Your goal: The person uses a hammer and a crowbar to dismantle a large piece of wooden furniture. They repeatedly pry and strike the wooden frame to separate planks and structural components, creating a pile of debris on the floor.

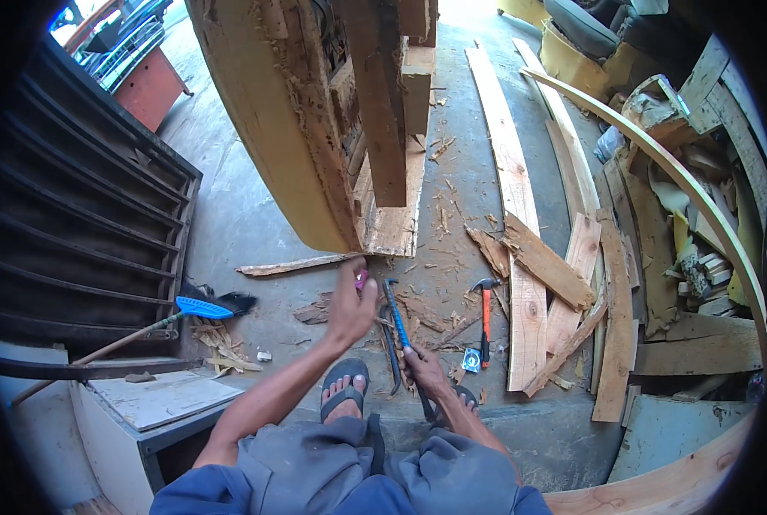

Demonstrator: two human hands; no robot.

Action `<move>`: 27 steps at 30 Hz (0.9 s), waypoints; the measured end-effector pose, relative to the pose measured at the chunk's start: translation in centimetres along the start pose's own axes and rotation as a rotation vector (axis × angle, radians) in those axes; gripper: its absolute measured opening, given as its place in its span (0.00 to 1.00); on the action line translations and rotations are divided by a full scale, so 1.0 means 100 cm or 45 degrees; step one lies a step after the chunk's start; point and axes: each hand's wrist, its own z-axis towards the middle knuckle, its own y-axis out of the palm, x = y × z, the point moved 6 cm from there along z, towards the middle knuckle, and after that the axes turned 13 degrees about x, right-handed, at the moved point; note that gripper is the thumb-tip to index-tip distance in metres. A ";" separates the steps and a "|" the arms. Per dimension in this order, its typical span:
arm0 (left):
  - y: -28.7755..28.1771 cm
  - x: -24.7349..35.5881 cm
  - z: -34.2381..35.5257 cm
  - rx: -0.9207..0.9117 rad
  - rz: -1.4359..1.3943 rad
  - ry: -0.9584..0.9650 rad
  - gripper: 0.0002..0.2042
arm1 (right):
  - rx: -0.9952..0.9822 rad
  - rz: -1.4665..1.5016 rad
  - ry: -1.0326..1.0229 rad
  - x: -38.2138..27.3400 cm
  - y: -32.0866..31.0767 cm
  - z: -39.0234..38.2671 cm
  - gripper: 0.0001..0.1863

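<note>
My left hand (350,311) is closed around a small pink object (362,279), mostly hidden by the fingers. It is just below the bottom end of a large yellow-painted wooden structure (268,112), whose inner wood is rough and splintered. My right hand (425,371) grips a blue bar (398,318) with a hooked upper tip and a dark lower end. Left of that hand, a thin dark curved bar (392,360) reaches down toward my sandals. A claw hammer (486,313) with an orange and black handle lies to the right, above a small blue-and-white packet (471,360).
Long planks (508,172) and broken boards (546,262) lie at the right, beside a scrap-wood pile (709,249) and a bent strip (684,163). At left are a dark slatted panel (83,206), a blue broom (203,307) and a white cabinet (160,399). Splinters litter the concrete.
</note>
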 end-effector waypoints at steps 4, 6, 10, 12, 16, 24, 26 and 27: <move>0.058 -0.088 -0.128 -0.690 -0.440 -0.915 0.18 | -0.181 -0.265 -0.253 -0.014 0.026 -0.012 0.22; 0.047 -0.088 -0.109 -0.598 -0.634 -1.160 0.12 | -0.194 -0.500 -0.374 -0.034 0.032 -0.021 0.24; 0.019 -0.106 -0.059 -0.512 -0.284 -0.704 0.11 | 0.013 -0.571 -0.884 -0.049 0.033 -0.017 0.23; -0.007 -0.109 -0.040 -0.434 -0.039 -0.480 0.11 | 0.006 -0.592 -0.638 -0.036 0.022 -0.008 0.23; -0.004 -0.149 -0.026 -0.337 0.165 0.012 0.12 | 0.336 -1.031 -0.436 0.064 -0.041 0.049 0.24; 0.009 -0.195 -0.036 -0.507 0.399 0.110 0.12 | 1.076 -1.358 -0.378 0.045 -0.132 0.043 0.26; 0.008 -0.187 -0.031 -0.518 0.456 0.126 0.12 | 1.091 -1.365 -0.312 0.047 -0.148 0.044 0.29; 0.016 -0.182 -0.027 -0.533 0.470 0.147 0.12 | 1.100 -1.347 -0.305 0.053 -0.163 0.046 0.30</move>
